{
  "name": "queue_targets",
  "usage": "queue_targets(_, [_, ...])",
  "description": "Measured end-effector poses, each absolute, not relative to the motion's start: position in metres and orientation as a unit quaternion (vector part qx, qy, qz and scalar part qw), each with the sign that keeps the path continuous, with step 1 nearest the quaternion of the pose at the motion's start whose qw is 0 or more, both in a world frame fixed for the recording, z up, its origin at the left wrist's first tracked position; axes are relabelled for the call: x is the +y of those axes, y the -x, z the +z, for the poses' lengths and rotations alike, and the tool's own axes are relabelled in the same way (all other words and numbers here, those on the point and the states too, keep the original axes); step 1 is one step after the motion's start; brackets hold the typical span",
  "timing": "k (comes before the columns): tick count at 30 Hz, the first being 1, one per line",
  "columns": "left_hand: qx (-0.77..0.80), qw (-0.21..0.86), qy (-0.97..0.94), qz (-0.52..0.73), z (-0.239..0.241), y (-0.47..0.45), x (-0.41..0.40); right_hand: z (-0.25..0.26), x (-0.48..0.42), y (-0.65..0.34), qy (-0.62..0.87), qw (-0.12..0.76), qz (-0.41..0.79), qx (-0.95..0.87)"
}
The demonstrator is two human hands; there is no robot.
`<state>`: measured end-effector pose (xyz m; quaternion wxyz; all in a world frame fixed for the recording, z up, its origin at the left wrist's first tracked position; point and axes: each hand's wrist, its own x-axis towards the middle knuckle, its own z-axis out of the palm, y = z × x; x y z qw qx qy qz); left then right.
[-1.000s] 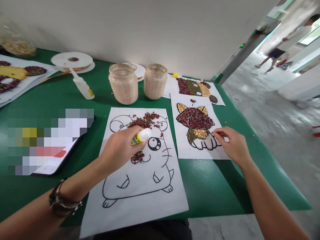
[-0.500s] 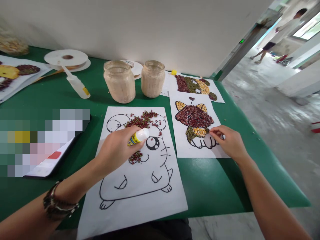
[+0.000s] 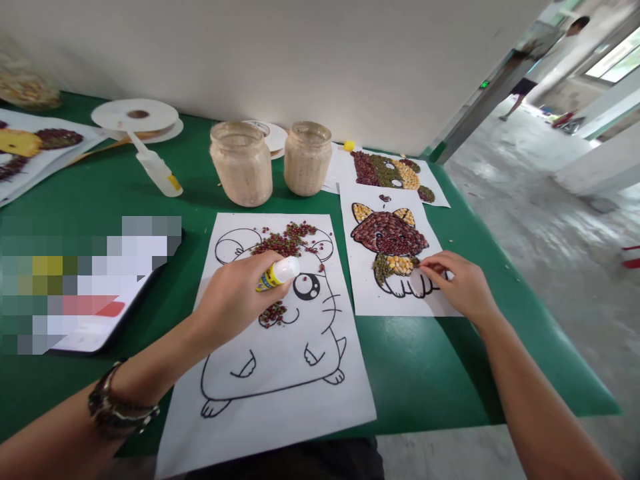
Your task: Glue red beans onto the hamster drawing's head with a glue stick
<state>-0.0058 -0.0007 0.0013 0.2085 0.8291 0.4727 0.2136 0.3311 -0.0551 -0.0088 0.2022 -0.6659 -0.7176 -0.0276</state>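
Observation:
My left hand is wrapped round a small glue bottle with a yellow label and a white end, held above the hamster drawing. Loose red and green beans lie on the top of that sheet, and a smaller pile of beans lies by the mouth. At the right, the fingertips of my right hand pinch together at the cat picture, beside its yellow corn chest. What the pinch holds is too small to make out. Dark red beans cover the cat's head.
Two glass jars stand at the back, near a glue bottle and white reels. On the left lies a tablet-like device, partly blurred. Another bean picture lies behind the cat. A person stands far right.
Both hands keep nearly the same place and grip. The view has shifted slightly, and the distant person has moved left.

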Motion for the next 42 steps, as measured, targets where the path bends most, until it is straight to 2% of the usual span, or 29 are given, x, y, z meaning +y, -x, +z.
queue_targets(14, [0.471,0.202,-0.832,0.213,0.002,0.007,-0.001,-0.007,-0.055,-0.327,0.651,0.215,-0.051,-0.727])
queue_targets(23, [0.479,0.214,-0.816,0.243,0.003,0.009,0.0,0.016,-0.051,-0.298,0.642,0.27,-0.078,-0.714])
queue_targets(28, [0.471,0.214,-0.809,0.278,0.001,0.009,0.002,0.034,-0.024,-0.244,0.571,0.231,-0.008,-0.787])
queue_targets(33, [0.468,0.222,-0.805,0.29,0.0,0.01,0.002,0.025,0.018,-0.203,0.495,0.168,0.079,-0.849])
queue_targets(42, [0.465,0.239,-0.806,0.278,0.001,0.011,0.003,0.007,0.053,-0.191,0.514,0.081,0.051,-0.852])
